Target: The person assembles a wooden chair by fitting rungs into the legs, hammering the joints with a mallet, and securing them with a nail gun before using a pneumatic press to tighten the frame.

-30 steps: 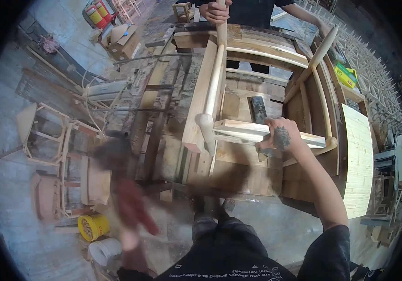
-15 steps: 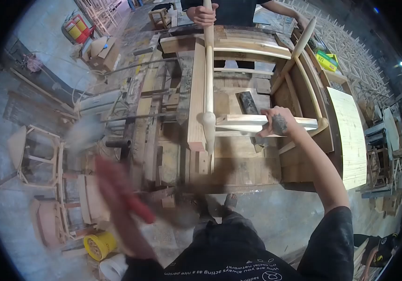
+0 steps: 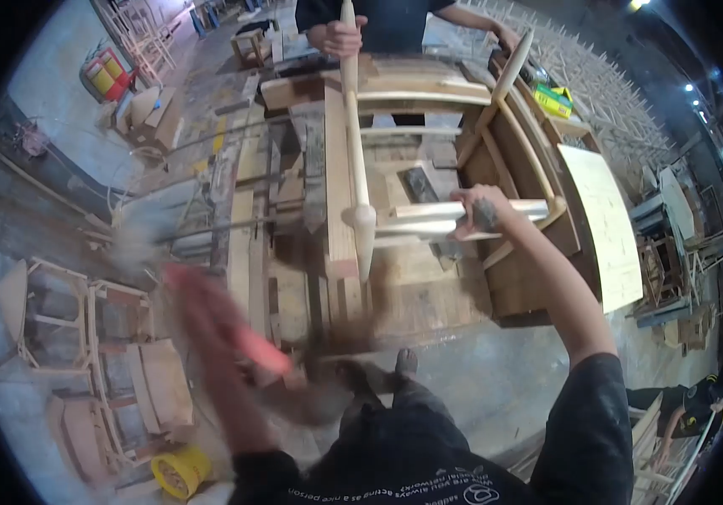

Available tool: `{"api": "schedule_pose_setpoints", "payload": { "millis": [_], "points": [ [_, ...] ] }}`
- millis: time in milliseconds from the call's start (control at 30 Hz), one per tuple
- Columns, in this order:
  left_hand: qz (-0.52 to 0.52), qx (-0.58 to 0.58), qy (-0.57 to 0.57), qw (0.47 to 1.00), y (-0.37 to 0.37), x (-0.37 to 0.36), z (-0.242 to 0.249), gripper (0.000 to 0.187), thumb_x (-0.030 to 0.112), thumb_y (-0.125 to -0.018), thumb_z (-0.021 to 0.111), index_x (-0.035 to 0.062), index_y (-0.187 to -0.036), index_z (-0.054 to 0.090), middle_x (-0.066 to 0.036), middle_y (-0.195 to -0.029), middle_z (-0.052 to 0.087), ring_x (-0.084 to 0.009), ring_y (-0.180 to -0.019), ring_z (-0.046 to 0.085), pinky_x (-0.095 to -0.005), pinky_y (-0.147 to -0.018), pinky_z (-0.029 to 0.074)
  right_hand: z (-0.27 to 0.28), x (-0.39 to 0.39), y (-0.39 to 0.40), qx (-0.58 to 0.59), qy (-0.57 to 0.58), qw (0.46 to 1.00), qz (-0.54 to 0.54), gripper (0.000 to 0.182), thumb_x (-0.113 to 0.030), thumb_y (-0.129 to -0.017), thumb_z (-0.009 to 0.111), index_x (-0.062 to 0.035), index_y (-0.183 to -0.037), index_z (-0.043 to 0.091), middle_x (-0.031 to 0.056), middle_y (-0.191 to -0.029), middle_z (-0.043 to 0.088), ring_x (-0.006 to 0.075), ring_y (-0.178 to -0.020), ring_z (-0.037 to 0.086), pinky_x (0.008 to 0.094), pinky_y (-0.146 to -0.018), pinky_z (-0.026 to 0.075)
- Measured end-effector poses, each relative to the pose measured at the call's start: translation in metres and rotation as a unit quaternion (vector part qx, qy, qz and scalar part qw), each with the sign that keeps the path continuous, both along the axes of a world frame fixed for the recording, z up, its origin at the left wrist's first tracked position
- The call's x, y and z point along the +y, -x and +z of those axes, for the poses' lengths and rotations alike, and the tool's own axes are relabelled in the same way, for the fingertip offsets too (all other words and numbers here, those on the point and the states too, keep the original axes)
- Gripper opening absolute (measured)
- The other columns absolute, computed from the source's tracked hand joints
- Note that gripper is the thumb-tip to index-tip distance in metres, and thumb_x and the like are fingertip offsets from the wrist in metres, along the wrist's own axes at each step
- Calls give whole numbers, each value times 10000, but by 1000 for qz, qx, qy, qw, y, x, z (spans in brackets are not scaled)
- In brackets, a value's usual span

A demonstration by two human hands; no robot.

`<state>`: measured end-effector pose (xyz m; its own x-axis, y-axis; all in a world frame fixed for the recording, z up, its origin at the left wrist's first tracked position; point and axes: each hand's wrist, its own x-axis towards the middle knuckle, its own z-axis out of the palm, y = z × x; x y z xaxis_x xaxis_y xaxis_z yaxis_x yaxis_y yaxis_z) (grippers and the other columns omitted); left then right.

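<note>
My left hand is closed around the red handle of a hammer or mallet, off to the left of the workbench. Motion smears the hand, and the grey tool head is too blurred to identify. With my right hand I grip a pale wooden bar, which lies along the near rail of a wooden chair frame. The frame's long leg runs away from me to a thick rounded joint. Another person's hand holds that leg's far end.
The frame rests on a workbench with thick timbers. A yellow-green box and a pale board lie at right. Chair frames and a yellow bucket stand on the left floor. Another person is at lower right.
The whole view has shifted, so the bench and frame appear farther left. My left hand still holds the blurred tool at left. My right hand keeps its grip on the bar.
</note>
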<state>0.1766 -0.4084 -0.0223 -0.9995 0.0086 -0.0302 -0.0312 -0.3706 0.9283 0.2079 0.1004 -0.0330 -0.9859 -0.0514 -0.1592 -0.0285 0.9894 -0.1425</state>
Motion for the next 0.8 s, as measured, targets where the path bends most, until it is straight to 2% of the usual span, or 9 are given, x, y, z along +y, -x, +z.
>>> {"api": "schedule_pose_setpoints", "payload": {
  "millis": [100, 200, 267, 367, 467, 600, 667, 733, 800],
  "points": [
    [110, 46, -115, 986, 33, -84, 82, 465, 329, -1058, 503, 205, -625, 388, 86, -548, 356, -13, -445, 332, -198, -373, 243, -6, -1, 0, -18, -10, 1000, -11, 690, -607, -556, 845, -123, -1020, 680, 180, -891, 727, 391, -885, 703, 476, -780, 562],
    [301, 116, -33, 946, 31, -45, 96, 531, 376, -1078, 450, 191, -592, 340, 60, -552, 380, -73, -505, 422, -234, -504, 378, 0, -1, 0, -15, -4, 1000, -9, 704, -610, -558, 838, -120, -1038, 681, 178, -897, 729, 393, -882, 703, 476, -783, 565],
    [173, 156, 19, 972, 32, 2, -45, 465, 516, -1055, 433, 167, -748, 436, 19, -626, 439, -112, -639, 496, -267, -608, 462, -1, -1, -1, -4, 4, 1000, -3, 715, -614, -559, 835, -121, -1056, 686, 180, -904, 731, 393, -882, 703, 476, -788, 567],
    [-68, -129, -113, 983, -13, 81, -43, 405, 438, -1059, 442, 189, -743, 487, 57, -622, 440, -80, -492, 417, -248, -433, 329, -15, 3, -1, -13, 34, 999, 8, 747, -618, -558, 833, -129, -1107, 696, 181, -906, 732, 396, -886, 704, 474, -793, 568],
    [-77, 22, 108, 991, 24, 26, 5, 416, 300, -1056, 460, 217, -658, 372, 78, -551, 343, -54, -417, 309, -250, -365, 224, -3, -6, -9, -28, -6, 999, -13, 742, -623, -550, 834, -124, -1080, 693, 176, -918, 734, 392, -895, 706, 468, -791, 567],
    [-19, 28, -120, 992, 51, -50, 112, 485, 235, -1047, 462, 209, -596, 287, 75, -493, 263, -74, -391, 249, -259, -396, 234, -6, 2, -2, -7, -4, 1000, -15, 731, -623, -540, 842, -124, -1048, 676, 174, -926, 734, 389, -896, 707, 458, -785, 566],
    [95, 121, -47, 987, 44, -19, 95, 460, 262, -1070, 420, 157, -630, 336, 38, -472, 325, -109, -418, 377, -266, -451, 412, -11, 6, -1, 12, 4, 1000, 6, 731, -619, -543, 841, -118, -1049, 673, 175, -925, 734, 386, -896, 708, 454, -786, 567],
    [102, 181, 66, 976, -11, 74, 53, 281, 155, -1021, 491, 124, -745, 445, 8, -564, 456, -132, -480, 480, -236, -518, 457, 0, -1, -3, -17, -12, 1000, -8, 726, -600, -555, 841, -115, -1067, 670, 166, -933, 736, 379, -903, 709, 450, -791, 566],
    [-26, -20, -16, 999, -41, 93, 3, 187, 97, -989, 512, 137, -817, 453, 25, -583, 410, -118, -461, 422, -267, -466, 394, 13, -10, -4, -44, -6, 999, -21, 734, -594, -551, 846, -122, -1087, 676, 162, -938, 737, 375, -910, 710, 450, -801, 565]
  ]
}}
